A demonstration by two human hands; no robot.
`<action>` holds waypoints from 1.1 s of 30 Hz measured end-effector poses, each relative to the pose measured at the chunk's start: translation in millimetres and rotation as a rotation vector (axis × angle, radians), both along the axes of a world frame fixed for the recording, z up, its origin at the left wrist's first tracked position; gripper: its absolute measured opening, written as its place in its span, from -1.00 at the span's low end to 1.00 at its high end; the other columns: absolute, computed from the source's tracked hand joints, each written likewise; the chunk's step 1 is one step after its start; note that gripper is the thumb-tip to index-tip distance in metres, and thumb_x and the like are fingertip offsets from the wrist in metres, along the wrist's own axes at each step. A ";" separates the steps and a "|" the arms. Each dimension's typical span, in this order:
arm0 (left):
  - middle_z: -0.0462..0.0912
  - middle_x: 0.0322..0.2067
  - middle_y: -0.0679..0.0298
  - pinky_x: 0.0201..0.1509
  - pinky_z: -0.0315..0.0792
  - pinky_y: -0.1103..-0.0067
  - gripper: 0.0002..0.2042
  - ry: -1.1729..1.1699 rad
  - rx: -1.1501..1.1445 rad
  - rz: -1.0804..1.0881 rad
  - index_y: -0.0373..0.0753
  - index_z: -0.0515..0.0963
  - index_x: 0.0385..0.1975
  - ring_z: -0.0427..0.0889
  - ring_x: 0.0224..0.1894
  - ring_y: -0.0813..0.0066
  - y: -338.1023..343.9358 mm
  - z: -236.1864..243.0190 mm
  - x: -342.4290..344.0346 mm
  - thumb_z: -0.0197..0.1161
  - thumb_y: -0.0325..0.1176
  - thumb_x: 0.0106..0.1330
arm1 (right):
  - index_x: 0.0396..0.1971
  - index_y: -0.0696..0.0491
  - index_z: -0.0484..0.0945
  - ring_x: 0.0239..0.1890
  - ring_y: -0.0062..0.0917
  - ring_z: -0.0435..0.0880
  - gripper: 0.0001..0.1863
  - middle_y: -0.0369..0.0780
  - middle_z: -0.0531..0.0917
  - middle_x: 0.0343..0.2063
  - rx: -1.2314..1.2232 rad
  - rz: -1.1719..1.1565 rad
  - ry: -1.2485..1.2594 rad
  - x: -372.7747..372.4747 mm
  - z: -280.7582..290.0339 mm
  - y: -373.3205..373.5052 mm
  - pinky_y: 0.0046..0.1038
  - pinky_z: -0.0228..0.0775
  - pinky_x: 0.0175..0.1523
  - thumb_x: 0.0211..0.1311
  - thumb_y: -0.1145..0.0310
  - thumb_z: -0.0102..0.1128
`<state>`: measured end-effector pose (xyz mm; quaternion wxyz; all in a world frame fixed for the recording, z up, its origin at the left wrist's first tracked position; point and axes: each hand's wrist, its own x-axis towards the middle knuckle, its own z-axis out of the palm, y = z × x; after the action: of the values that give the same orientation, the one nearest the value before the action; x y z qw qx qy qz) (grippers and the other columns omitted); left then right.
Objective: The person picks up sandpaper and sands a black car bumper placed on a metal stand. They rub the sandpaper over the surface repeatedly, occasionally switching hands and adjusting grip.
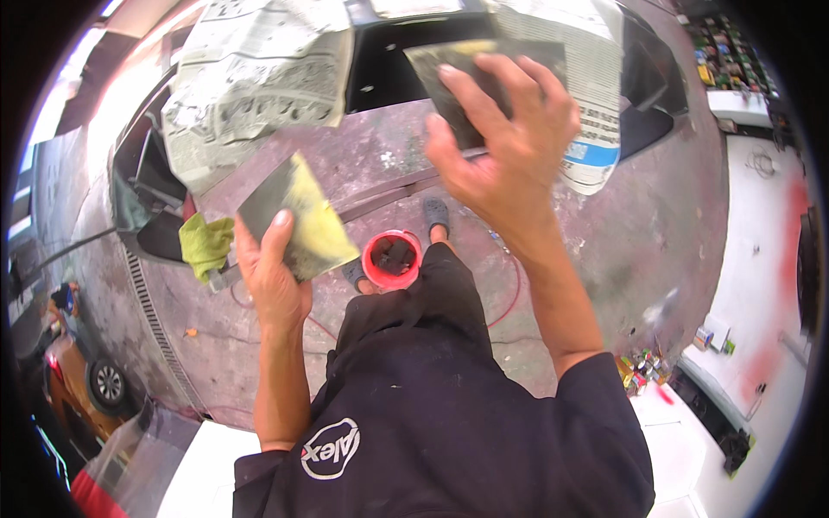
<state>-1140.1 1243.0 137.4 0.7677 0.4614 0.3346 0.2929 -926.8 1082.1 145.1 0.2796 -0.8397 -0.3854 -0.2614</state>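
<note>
My left hand [278, 274] grips a flat, roughly square sheet [304, 220], thumb on its face. The sheet is dark grey on one part and yellow on another; its exact kind I cannot tell. Higher up on the right, my right hand [514, 129] has its fingers spread across a second dark square sheet [484, 53] with a yellowish upper edge. The thumb is along its lower left side. Behind this sheet are a glossy black panel [389, 65] and newspaper [596, 104]. More newspaper [250, 95] drapes over the panel's left part.
A red bucket [393, 282] with dark pieces inside stands on the stained floor between my feet. A green cloth [205, 243] hangs left of my left hand. A thin red hose [518, 289] curves over the floor. White panels [665, 432] and small containers [643, 371] are at the right.
</note>
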 end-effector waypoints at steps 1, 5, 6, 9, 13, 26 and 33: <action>0.70 0.08 0.17 0.14 0.69 0.45 -0.59 -0.005 0.021 0.000 -0.33 0.44 0.34 0.76 0.04 0.42 -0.6 4.2 8.9 0.18 -0.52 0.53 | 0.05 -0.21 0.81 0.31 -0.17 0.46 -0.50 -0.35 0.64 0.17 -0.012 0.053 0.071 -7.6 7.7 -11.1 -0.11 0.24 0.34 0.01 0.22 0.53; 0.68 0.14 0.11 0.22 0.67 0.42 -0.56 -0.055 0.061 -0.069 -0.36 0.41 0.36 0.73 0.10 0.39 0.6 12.9 31.3 0.22 -0.56 0.50 | 0.02 -0.17 0.82 0.33 -0.14 0.47 -0.50 -0.34 0.65 0.17 -0.132 0.269 0.298 -34.6 37.3 -46.8 -0.07 0.29 0.32 -0.05 0.26 0.54; 0.68 0.13 0.11 0.21 0.67 0.43 -0.57 -0.065 0.074 -0.078 -0.36 0.41 0.35 0.73 0.10 0.40 -0.2 14.9 34.7 0.22 -0.55 0.50 | 0.01 -0.16 0.83 0.32 -0.15 0.47 -0.50 -0.34 0.65 0.17 -0.149 0.298 0.312 -38.9 40.9 -49.4 -0.07 0.29 0.32 -0.06 0.27 0.55; 0.68 0.12 0.13 0.20 0.65 0.45 -0.59 -0.088 0.102 -0.130 -0.36 0.43 0.33 0.71 0.09 0.44 -6.3 17.7 43.6 0.22 -0.54 0.52 | -0.03 -0.17 0.83 0.31 -0.19 0.48 -0.51 -0.34 0.65 0.17 -0.198 0.341 0.349 -47.9 50.2 -56.3 -0.05 0.27 0.33 -0.09 0.27 0.56; 0.68 0.11 0.17 0.19 0.62 0.48 -0.62 -0.072 0.188 -0.211 -0.35 0.45 0.30 0.69 0.07 0.48 -14.7 17.5 48.3 0.22 -0.53 0.53 | -0.03 -0.19 0.83 0.31 -0.21 0.48 -0.52 -0.37 0.64 0.17 -0.200 0.345 0.358 -50.9 53.8 -56.5 0.08 0.18 0.38 -0.10 0.24 0.55; 0.71 0.06 0.17 0.18 0.65 0.41 -0.65 -0.065 0.192 0.033 -0.30 0.50 0.28 0.75 0.04 0.34 10.4 19.7 12.2 0.15 -0.52 0.53 | -0.03 -0.22 0.80 0.30 -0.26 0.43 -0.57 -0.38 0.59 0.17 -0.051 0.020 0.077 8.5 -4.2 -48.6 0.17 0.11 0.33 0.00 0.15 0.51; 0.67 0.11 0.17 0.19 0.64 0.41 -0.55 0.004 0.145 -0.023 -0.31 0.41 0.39 0.71 0.07 0.39 -8.6 4.9 5.6 0.17 -0.54 0.52 | 0.02 -0.25 0.82 0.30 -0.28 0.42 -0.56 -0.42 0.62 0.16 0.042 -0.047 -0.028 33.8 -11.9 -18.4 0.09 0.12 0.33 0.06 0.14 0.53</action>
<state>-1134.5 1234.4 142.3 0.7350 0.5202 0.3087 0.3064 -893.0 1063.7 133.2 0.2855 -0.8388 -0.3637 -0.2875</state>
